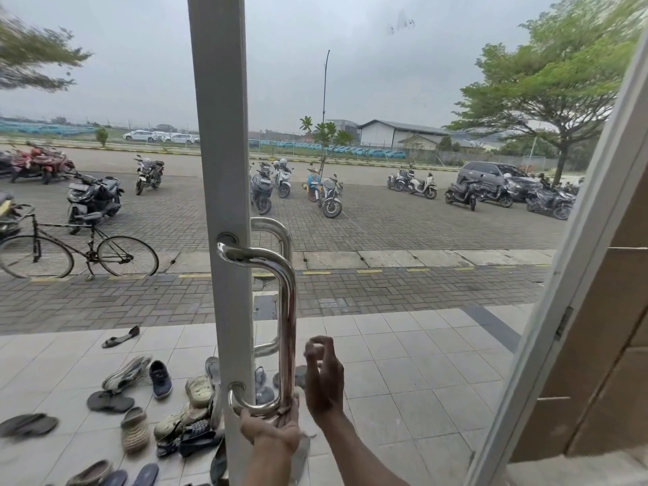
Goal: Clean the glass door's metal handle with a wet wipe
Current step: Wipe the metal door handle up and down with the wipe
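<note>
Left hand (271,434) fingers clamped on handle (288,310) bottom bend; right hand (324,378) just beside it, fingers loosely apart; no wipe clearly visible, bare skin risks smearing the steel

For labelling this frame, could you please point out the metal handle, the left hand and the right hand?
metal handle (288,310), head view, vertical bar.
left hand (271,434), head view, back of hand.
right hand (324,384), head view, palm.

No readable text anywhere. The scooter (94,201) out front has a pale plate, too blurred to make out. Smudged marks on the glass door (401,25) near the top, not legible as letters. Nothing printed on the metal handle (288,310) or the white door frame (224,170).
</note>
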Demonstrator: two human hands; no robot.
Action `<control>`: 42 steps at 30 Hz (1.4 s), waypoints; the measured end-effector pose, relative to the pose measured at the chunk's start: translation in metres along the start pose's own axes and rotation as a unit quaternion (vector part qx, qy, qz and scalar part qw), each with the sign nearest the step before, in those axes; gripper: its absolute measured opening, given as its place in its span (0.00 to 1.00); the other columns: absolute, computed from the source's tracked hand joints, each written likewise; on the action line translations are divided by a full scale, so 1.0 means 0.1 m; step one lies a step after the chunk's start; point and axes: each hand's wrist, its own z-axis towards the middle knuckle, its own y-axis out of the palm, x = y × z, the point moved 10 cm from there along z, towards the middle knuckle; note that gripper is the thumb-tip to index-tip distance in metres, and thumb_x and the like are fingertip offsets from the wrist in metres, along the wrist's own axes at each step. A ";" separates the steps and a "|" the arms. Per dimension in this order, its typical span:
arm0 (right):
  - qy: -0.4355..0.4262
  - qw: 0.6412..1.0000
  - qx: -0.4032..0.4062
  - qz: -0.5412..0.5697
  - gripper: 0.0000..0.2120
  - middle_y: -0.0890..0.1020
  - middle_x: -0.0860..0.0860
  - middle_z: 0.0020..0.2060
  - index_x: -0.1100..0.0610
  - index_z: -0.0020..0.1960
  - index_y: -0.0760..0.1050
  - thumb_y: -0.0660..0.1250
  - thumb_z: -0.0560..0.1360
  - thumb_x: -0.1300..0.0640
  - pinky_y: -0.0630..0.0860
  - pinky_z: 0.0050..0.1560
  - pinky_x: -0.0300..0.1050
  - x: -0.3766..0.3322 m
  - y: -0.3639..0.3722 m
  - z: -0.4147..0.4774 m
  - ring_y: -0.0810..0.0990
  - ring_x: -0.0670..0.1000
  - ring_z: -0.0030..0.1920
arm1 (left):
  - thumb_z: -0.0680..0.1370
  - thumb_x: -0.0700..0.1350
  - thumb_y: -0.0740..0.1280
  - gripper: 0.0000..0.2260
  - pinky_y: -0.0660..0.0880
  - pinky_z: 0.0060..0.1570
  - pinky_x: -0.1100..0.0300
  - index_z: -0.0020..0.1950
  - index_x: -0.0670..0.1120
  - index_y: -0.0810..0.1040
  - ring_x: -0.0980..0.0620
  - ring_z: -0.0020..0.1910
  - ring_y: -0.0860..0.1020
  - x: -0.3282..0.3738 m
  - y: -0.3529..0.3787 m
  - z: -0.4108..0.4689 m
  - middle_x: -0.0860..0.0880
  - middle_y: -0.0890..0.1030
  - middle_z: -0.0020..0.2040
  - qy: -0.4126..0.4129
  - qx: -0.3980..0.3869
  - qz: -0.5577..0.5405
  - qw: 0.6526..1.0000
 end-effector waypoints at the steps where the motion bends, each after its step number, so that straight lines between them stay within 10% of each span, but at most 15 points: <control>1: 0.036 0.998 0.041 0.012 0.08 0.82 0.45 0.35 0.47 0.50 0.72 0.58 0.78 0.44 0.74 0.37 0.42 0.22 -0.11 -0.14 0.80 0.41 0.35 | 0.81 0.52 0.50 0.26 0.78 0.61 0.47 0.72 0.35 0.67 0.34 0.61 0.75 0.04 0.00 -0.03 0.31 0.74 0.60 0.005 0.001 0.018 1.000; 4: 0.156 0.987 0.043 0.003 0.05 0.83 0.46 0.36 0.48 0.44 0.75 0.64 0.73 0.58 0.72 0.40 0.39 0.83 -0.15 -0.51 0.81 0.49 0.41 | 0.80 0.42 0.48 0.24 0.75 0.64 0.50 0.71 0.30 0.64 0.30 0.46 0.77 0.11 -0.03 -0.12 0.30 0.73 0.55 0.017 -0.005 0.093 0.995; 6: 0.216 0.976 -0.019 0.024 0.07 0.84 0.49 0.39 0.49 0.45 0.78 0.66 0.69 0.56 0.76 0.44 0.39 1.04 0.06 -0.67 0.82 0.52 0.43 | 0.79 0.40 0.48 0.20 0.82 0.47 0.52 0.61 0.29 0.69 0.31 0.32 0.79 0.16 -0.02 -0.15 0.29 0.73 0.51 0.025 -0.008 0.133 0.991; 9: 0.312 0.935 -0.078 0.148 0.08 0.84 0.61 0.45 0.60 0.52 0.80 0.68 0.74 0.64 0.82 0.45 0.49 1.26 0.42 -0.83 0.85 0.57 0.44 | 0.78 0.37 0.50 0.12 0.80 0.28 0.61 0.40 0.33 0.68 0.36 0.37 0.77 0.23 -0.08 -0.17 0.30 0.74 0.43 0.061 0.004 0.174 0.983; 14: 0.216 0.966 -0.038 0.136 0.06 0.87 0.49 0.44 0.51 0.52 0.84 0.72 0.76 0.56 0.80 0.50 0.41 1.01 0.50 -0.70 0.85 0.47 0.48 | 0.74 0.27 0.55 0.11 0.78 0.22 0.61 0.34 0.36 0.70 0.47 0.22 0.80 0.47 -0.03 -0.09 0.40 0.78 0.22 0.173 -0.026 0.287 0.942; 19: 0.175 0.971 0.030 0.161 0.17 0.87 0.54 0.47 0.63 0.59 0.82 0.74 0.71 0.71 0.81 0.57 0.46 0.93 0.42 -0.67 0.86 0.45 0.48 | 0.71 0.36 0.74 0.11 0.79 0.53 0.54 0.39 0.52 0.88 0.51 0.43 0.84 0.61 0.06 -0.02 0.48 0.87 0.39 0.284 -0.070 0.585 0.756; 22: 0.169 0.970 0.070 0.162 0.20 0.87 0.57 0.46 0.63 0.57 0.81 0.76 0.67 0.73 0.80 0.55 0.43 0.89 0.34 -0.60 0.86 0.46 0.46 | 0.70 0.48 0.79 0.07 0.78 0.53 0.58 0.45 0.59 0.86 0.56 0.45 0.84 0.65 0.12 -0.06 0.53 0.87 0.39 0.317 -0.070 0.641 0.696; 29: 0.067 0.989 0.062 0.115 0.20 0.87 0.50 0.49 0.59 0.61 0.81 0.77 0.70 0.65 0.81 0.53 0.39 0.49 0.22 -0.43 0.85 0.39 0.49 | 0.76 0.39 0.72 0.04 0.79 0.53 0.54 0.46 0.48 0.85 0.48 0.47 0.83 0.61 0.43 -0.21 0.39 0.84 0.47 0.331 -0.146 0.608 0.707; 34: 0.008 0.994 0.039 0.101 0.15 0.87 0.41 0.46 0.51 0.56 0.82 0.77 0.72 0.61 0.83 0.51 0.44 0.07 0.17 -0.26 0.85 0.40 0.49 | 0.76 0.48 0.71 0.07 0.74 0.40 0.66 0.43 0.60 0.86 0.59 0.38 0.81 0.63 0.69 -0.51 0.52 0.87 0.41 0.364 -0.184 0.579 0.706; 42: -0.071 0.987 0.081 0.123 0.08 0.87 0.44 0.40 0.55 0.50 0.83 0.77 0.71 0.59 0.83 0.47 0.42 -0.79 -0.11 0.04 0.86 0.40 0.44 | 0.78 0.48 0.70 0.06 0.78 0.45 0.64 0.49 0.50 0.87 0.54 0.48 0.83 0.70 1.39 -0.92 0.50 0.87 0.45 0.352 -0.225 0.520 0.745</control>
